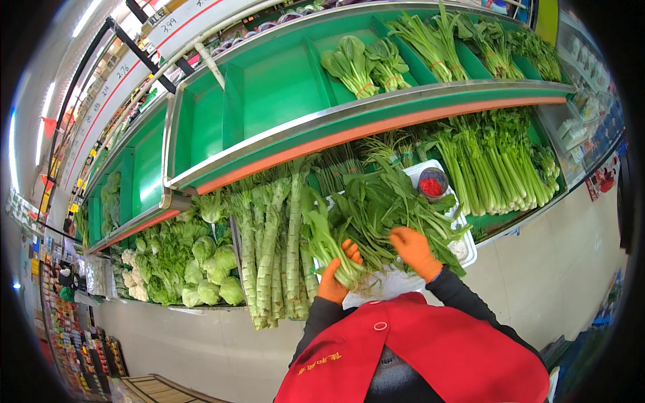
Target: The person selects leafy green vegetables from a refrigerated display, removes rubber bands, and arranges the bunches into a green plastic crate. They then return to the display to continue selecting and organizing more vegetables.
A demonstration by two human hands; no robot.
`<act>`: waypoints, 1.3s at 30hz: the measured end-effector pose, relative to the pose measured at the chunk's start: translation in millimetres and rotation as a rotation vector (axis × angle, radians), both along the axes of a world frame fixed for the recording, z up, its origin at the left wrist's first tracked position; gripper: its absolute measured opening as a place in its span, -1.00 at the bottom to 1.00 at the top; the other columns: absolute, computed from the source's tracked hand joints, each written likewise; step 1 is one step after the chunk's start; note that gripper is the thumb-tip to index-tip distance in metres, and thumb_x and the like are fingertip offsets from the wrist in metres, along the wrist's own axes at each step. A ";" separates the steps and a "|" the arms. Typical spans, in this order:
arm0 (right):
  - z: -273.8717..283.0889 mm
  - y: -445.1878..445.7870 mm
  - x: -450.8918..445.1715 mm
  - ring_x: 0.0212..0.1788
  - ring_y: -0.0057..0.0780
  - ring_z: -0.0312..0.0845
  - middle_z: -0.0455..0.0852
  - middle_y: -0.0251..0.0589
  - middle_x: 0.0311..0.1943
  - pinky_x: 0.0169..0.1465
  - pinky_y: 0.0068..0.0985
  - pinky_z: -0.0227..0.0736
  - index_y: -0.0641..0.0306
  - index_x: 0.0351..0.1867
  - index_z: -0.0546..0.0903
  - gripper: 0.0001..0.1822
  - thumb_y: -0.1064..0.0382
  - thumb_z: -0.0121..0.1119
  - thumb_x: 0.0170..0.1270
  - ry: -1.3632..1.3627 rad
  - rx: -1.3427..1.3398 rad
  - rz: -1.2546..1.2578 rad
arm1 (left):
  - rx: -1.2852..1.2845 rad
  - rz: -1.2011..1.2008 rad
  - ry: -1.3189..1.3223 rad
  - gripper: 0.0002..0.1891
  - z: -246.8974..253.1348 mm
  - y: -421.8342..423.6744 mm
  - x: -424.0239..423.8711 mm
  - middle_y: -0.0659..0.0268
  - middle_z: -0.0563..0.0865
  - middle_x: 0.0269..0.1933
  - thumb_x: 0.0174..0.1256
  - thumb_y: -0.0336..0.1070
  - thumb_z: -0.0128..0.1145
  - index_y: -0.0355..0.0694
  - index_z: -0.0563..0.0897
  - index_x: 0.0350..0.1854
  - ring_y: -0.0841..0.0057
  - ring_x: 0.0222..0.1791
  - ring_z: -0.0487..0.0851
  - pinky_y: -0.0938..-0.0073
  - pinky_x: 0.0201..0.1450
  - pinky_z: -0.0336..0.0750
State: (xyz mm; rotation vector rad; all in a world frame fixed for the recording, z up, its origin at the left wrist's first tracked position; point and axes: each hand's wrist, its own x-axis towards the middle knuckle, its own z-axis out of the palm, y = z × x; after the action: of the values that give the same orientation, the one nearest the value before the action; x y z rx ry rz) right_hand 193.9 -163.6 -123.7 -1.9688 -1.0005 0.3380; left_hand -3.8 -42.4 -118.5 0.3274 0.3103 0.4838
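My left hand (pixel 336 276), in an orange glove, grips a bunch of leafy greens (pixel 327 242) near its rooted stem ends. The leaves of that bunch point away from me. To its right, my gloved right hand (pixel 414 252) rests at a heap of loose leafy greens (pixel 380 211); its fingertips meet the stems, and whether it pinches any is unclear. The heap lies on a white plastic tray (pixel 471 252), which it mostly covers. At the tray's far right corner stands a small round tub (pixel 432 183) with red bands or ties inside.
Celery stalks (pixel 499 171) lie right of the tray, celtuce stems (pixel 274 247) left of it. Lettuce heads (pixel 211 267) and cauliflower (pixel 133 272) fill the bin further left. Above the tray juts a green shelf with a metal edge (pixel 322 121), holding red-banded greens (pixel 352 65).
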 end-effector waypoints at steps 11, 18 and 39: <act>9.5 12.0 -69.1 -0.12 -0.08 0.51 0.57 -0.08 -0.21 -0.09 -0.27 0.43 0.24 -0.03 0.54 -0.62 0.28 0.20 0.06 -0.151 -0.035 0.145 | 0.050 0.055 0.483 -0.64 -46.3 -15.0 9.8 0.31 0.66 -0.04 0.31 -0.18 0.20 -0.24 0.56 0.08 0.50 -0.05 0.60 0.46 0.02 0.45; 25.9 0.9 -70.7 -0.14 -0.10 0.52 0.57 -0.11 -0.19 -0.10 -0.32 0.46 0.27 0.02 0.50 -0.58 0.18 0.21 0.13 -0.028 0.060 0.328 | 0.091 0.020 0.420 -0.62 -33.6 -9.6 14.3 0.26 0.63 0.01 0.31 -0.27 0.19 -0.28 0.51 0.13 0.46 0.03 0.58 0.45 0.11 0.44; -1.4 5.2 -73.6 -0.28 -0.48 0.61 0.69 -0.12 -0.29 -0.18 -0.54 0.47 0.40 -0.18 0.64 -0.77 0.30 0.24 0.19 0.408 0.256 -0.015 | -0.055 0.018 0.291 -0.69 -41.6 -17.1 12.8 0.22 0.63 0.02 0.29 -0.33 0.17 -0.30 0.51 0.04 0.37 0.08 0.58 0.36 0.17 0.42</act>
State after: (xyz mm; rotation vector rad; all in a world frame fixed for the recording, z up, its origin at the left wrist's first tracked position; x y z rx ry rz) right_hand 120.3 -158.3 -125.2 -1.5919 -0.7247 0.5500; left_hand 9.0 -59.4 -160.1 0.3415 0.6083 0.4443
